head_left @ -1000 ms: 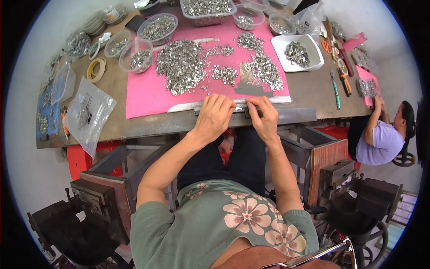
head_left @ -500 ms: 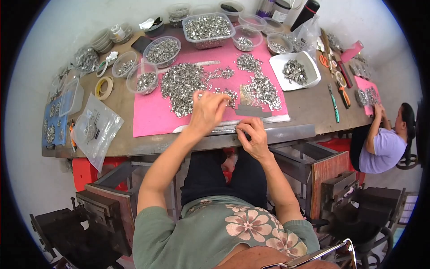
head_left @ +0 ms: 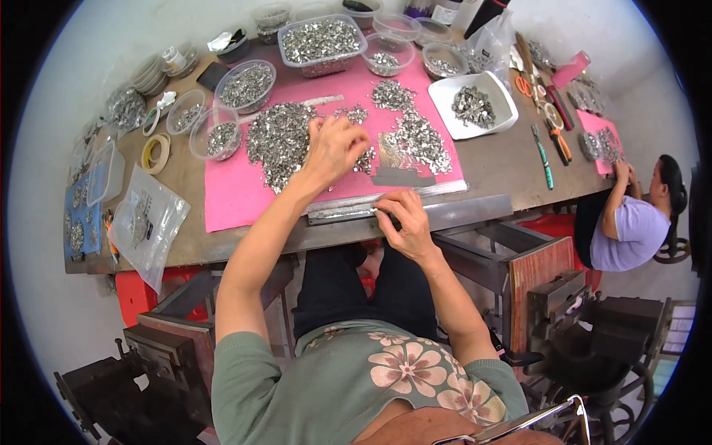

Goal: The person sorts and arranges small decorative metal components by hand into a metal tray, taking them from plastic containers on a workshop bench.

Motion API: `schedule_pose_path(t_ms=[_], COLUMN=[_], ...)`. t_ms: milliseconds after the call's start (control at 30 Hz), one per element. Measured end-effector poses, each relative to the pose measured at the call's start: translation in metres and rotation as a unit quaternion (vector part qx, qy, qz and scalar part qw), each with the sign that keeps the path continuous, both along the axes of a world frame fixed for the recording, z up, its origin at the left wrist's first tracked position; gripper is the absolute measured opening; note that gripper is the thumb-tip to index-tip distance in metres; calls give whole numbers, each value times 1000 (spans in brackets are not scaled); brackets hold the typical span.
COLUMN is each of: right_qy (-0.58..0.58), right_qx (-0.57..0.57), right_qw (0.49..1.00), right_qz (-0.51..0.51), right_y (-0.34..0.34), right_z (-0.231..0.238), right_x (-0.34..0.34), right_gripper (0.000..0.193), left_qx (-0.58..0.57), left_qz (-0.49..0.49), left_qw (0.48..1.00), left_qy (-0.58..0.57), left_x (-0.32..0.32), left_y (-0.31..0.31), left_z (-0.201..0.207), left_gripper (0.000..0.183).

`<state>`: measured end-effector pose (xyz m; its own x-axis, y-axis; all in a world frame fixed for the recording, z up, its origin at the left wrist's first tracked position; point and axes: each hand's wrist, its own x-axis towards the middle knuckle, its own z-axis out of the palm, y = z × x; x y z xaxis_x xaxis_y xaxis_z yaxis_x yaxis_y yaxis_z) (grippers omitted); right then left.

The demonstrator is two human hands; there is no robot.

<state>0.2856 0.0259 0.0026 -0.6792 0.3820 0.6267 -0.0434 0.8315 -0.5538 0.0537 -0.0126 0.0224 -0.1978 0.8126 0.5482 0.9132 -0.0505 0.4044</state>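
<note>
Metal bar (head_left: 340,215): along bench's (head_left: 489,178) front edge. Right hand (head_left: 405,225) at it, fingers curled close; any hold hidden. Left hand (head_left: 337,150), a second ago also at bar, now farther back over pink mat (head_left: 222,213), beside metal pieces (head_left: 276,144), fingers half curled, grasp can't tell. Work seems shifted toward pieces.

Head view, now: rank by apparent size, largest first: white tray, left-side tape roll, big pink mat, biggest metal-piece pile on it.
1. Big pink mat
2. White tray and metal-piece pile: too alike to rank; the left hand overlaps the pile
3. Tape roll
</note>
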Motion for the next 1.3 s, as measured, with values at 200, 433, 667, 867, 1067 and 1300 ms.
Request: schedule_pose_path(t_ms=[200,433,667,867,1067,1300], right_qy=[-19,-61,-91,-91,-63,-82], right_qx=[-39,67,112,111,-43,-185], right_qw=[992,981,970,974,996,978], right_qz=[-119,-174,-195,-174,-46,58], right_y=[30,62,59,62,43,15], right_z=[8,-8,-9,-8,15,16], right_x=[0,-26,-35,-36,-22,-1], right_gripper=[13,10,9,9,8,7], left_qx=[-36,-37,-38,-26,-45,-36], left_qz=[-30,4,44,67,73,62], left_qw=[999,999,998,996,995,997], left_qy=[-18,-10,-21,54,44,41], left_x=[19,26,30,41,39,43], left_y=[-60,-68,-70,-70,-71,-70], left_z=[-4,-8,-14,-7,-10,-12], left_gripper=[8,8,10,11,12,9])
